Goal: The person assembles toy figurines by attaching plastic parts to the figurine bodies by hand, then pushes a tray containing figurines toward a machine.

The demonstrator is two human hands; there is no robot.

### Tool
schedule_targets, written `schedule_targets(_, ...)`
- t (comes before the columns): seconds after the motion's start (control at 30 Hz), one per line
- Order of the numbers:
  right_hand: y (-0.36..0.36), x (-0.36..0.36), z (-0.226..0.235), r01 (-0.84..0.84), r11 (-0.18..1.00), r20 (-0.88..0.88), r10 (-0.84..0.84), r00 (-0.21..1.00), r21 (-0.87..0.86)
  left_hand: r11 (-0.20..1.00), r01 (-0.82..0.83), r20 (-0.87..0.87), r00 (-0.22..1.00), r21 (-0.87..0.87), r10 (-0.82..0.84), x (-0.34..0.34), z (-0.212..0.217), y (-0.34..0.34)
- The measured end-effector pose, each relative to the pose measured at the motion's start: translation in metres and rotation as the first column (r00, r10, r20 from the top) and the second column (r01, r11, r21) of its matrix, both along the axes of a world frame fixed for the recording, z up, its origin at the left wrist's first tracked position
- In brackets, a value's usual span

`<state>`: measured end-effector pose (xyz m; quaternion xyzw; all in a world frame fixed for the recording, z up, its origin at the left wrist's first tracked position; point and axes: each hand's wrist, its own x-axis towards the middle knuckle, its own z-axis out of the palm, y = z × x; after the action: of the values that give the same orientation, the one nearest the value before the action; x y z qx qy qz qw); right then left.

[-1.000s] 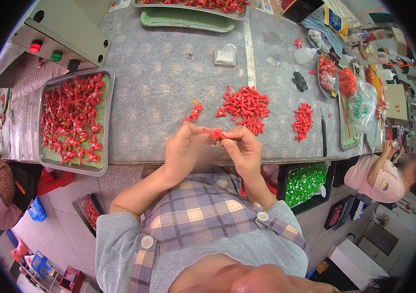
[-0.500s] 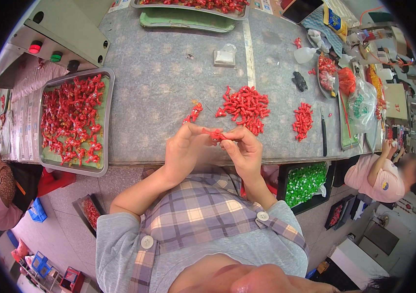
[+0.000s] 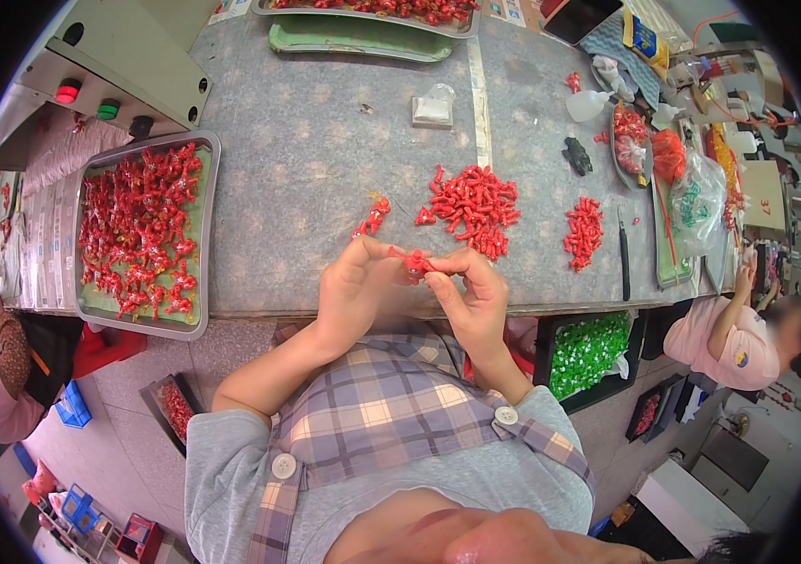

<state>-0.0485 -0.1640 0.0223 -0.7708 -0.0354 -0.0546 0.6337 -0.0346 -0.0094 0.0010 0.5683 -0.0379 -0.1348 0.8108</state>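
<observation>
Between my two hands, just above the table's near edge, is a small red plastic figure (image 3: 416, 266). The fingertips of my left hand (image 3: 353, 287) pinch its left side, and my right hand (image 3: 473, 291) pinches its right side with thumb and forefinger. Fingers partly cover the figure, so its details are hard to make out. Right beyond my hands lies a heap of small red plastic parts (image 3: 475, 209). A red and orange figure (image 3: 374, 216) lies left of the heap. Farther right is a smaller pile of red parts (image 3: 583, 235).
A metal tray (image 3: 213, 188) of red figures stands at the left, below a grey machine box (image 3: 128, 66). A black pen-like tool (image 3: 624, 258) lies at the right. Beneath the table edge sits a black bin (image 3: 543, 362) of green pieces. Other people sit at both sides.
The red figure has turned slightly between my fingers. My hands stay in nearly the same place. The co-worker at the right has shifted their hands a little.
</observation>
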Motion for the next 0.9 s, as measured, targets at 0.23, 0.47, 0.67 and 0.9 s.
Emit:
schedule_targets(0.23,0.001,-0.001,0.007,-0.006,0.999,0.062,0.008,0.998,-0.04,0.999,0.033,0.063,0.997,-0.003,-0.033,0.0,0.001,0.001)
schedule_targets(0.47,0.0,0.0,0.005,-0.05,0.993,0.201,0.072,0.977,-0.111,1.0,0.002,0.307,0.952,0.012,-0.005,-0.003,-0.009,0.004)
schedule_targets(0.67,-0.001,0.004,0.007,-0.102,0.98,0.301,0.151,0.941,-0.173,0.994,-0.102,0.621,0.782,0.03,0.061,0.004,-0.021,0.006)
schedule_targets(0.9,-0.001,0.003,0.006,-0.105,0.975,0.314,0.164,0.935,-0.197,0.992,-0.077,0.655,0.755,0.097,-0.005,0.007,-0.024,0.008)
